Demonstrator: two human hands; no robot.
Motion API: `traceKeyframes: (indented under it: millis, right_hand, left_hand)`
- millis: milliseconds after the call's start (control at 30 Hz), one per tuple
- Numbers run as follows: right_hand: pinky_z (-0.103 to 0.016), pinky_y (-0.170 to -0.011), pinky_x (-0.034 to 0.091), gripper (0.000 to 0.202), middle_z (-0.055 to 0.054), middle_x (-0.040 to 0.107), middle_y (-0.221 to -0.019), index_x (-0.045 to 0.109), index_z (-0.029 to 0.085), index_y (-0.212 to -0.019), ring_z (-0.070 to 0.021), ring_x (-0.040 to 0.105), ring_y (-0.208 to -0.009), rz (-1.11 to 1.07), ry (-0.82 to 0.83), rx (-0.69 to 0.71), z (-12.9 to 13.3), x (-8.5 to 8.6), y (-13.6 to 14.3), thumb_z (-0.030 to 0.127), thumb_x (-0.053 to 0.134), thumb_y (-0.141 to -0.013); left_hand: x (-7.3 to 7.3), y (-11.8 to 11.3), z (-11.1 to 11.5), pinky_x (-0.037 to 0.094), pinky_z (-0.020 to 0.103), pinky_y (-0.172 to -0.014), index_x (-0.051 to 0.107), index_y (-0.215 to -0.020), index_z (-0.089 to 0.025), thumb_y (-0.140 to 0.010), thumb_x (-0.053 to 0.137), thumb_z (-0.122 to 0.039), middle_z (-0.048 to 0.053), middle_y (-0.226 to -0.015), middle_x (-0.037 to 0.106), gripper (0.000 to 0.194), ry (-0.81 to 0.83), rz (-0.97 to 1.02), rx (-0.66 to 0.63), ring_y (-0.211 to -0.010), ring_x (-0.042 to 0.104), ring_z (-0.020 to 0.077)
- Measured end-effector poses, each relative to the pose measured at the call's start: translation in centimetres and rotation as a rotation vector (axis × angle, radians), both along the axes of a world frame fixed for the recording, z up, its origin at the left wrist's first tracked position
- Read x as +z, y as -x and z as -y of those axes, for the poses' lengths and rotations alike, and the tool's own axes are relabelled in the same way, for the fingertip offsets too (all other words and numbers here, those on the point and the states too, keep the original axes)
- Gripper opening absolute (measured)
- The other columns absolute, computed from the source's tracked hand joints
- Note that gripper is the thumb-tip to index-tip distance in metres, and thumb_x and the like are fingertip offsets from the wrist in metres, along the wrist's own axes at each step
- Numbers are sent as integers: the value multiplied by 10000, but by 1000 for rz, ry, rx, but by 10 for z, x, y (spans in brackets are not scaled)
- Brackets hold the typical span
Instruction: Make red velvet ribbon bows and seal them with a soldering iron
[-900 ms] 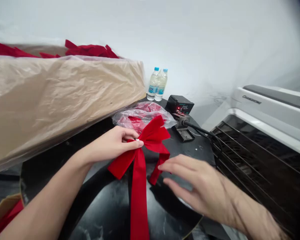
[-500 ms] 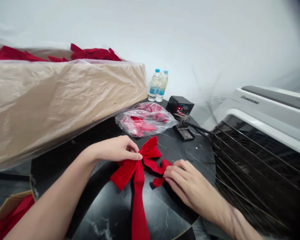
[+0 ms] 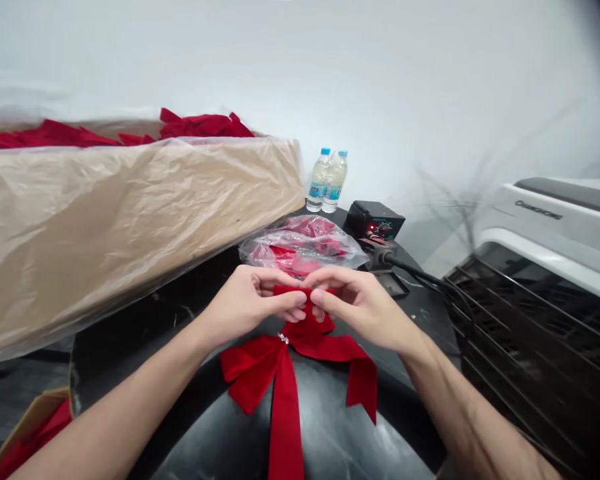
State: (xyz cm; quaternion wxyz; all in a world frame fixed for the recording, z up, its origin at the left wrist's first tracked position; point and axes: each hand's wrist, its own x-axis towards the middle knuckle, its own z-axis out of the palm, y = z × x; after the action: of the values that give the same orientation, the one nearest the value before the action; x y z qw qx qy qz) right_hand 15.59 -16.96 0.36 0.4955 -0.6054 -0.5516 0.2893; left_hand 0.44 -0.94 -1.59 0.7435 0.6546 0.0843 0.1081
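A red ribbon bow lies on the dark round table, its loops and tails spread out. One tail runs down toward me and another, with a notched end, hangs to the right. A small whitish tie shows at its centre. My left hand pinches the bow's upper loop between thumb and fingers. Right beside it, my right hand pinches the same loop, the thumbs almost meeting. Part of that loop is hidden behind the fingers.
A large plastic-lined carton of red bows stands at left. Behind my hands lie a clear bag with red pieces, two water bottles and a black control box with a cable. A white appliance stands at right on the marbled table's far side.
My right hand has let go of the right tail and moved up to the upper loop. My left hand has left the centre for the same loop. The view has shifted slightly.
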Motion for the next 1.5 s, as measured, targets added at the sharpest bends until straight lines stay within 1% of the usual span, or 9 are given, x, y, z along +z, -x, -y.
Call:
traceKeyframes:
  millis: [167,367,500,600,667,833,1167,1333,1500]
  right_hand:
    - [-246,-600,541,318,-23,725,-772,705,171,-1083,-145,678,-657,-202,-33,-109,0,-24,-4,385,781,-860]
    - [-243,-602,547,296,-22,729,-768,745,198,-1044,-146,677,-661,-220,-24,-156,2,-31,-3,361,831,-813]
    - [-251,-609,557,225,-15,712,-727,737,189,-954,-150,679,-646,-192,-28,-160,2,-31,-3,376,798,-844]
    - [-274,-733,589,328,-37,751,-931,729,210,-1101,-183,723,-839,-116,-6,-108,0,-28,-3,383,804,-833]
    - [-273,-766,582,323,-41,759,-996,752,217,-1099,-192,722,-891,-8,45,-83,-1,-28,-3,381,807,-826]
    - [-240,-614,536,240,-5,745,-773,794,220,-1020,-148,682,-651,11,103,-43,2,-29,-7,382,791,-844]
    - [-228,-600,535,189,-26,752,-846,788,213,-999,-142,688,-665,76,163,-5,6,-22,-6,364,716,-910]
    - [-211,-553,521,199,-10,727,-728,777,193,-946,-131,663,-590,-70,237,15,8,-20,-4,379,730,-896]
    - [-201,-591,483,185,-2,728,-803,765,199,-930,-112,643,-644,79,222,14,7,-22,-1,364,681,-936]
  left_hand:
    - [0,8,-6,655,255,-738,806,-966,-159,-775,843,-205,71,-819,817,199,-45,-38,111,-783,795,208]
    - [6,12,-4,638,202,-741,813,-1024,-187,-753,861,-232,46,-862,824,279,-161,-171,95,-803,793,187]
    - [4,12,-4,624,169,-715,817,-1000,-197,-764,855,-263,35,-868,825,248,-204,-197,65,-814,793,183]
    - [0,11,-4,634,191,-716,815,-996,-197,-778,843,-264,30,-838,822,230,-196,-201,57,-798,795,190]
    - [-5,9,-1,638,205,-726,810,-1022,-196,-780,840,-258,34,-855,824,252,-202,-199,36,-810,796,197]
    - [-13,6,4,646,256,-783,799,-1018,-183,-799,824,-283,48,-894,825,242,-196,-193,30,-851,796,220]
    - [3,9,3,600,170,-681,809,-1010,-174,-855,756,-283,44,-826,815,197,-263,-297,-19,-766,778,158]
    - [3,10,1,604,188,-717,790,-1024,-158,-871,736,-283,53,-856,819,205,-259,-315,-27,-791,782,164]
    - [3,11,0,573,173,-682,779,-971,-153,-897,693,-260,45,-828,813,156,-369,-313,-27,-764,774,153]
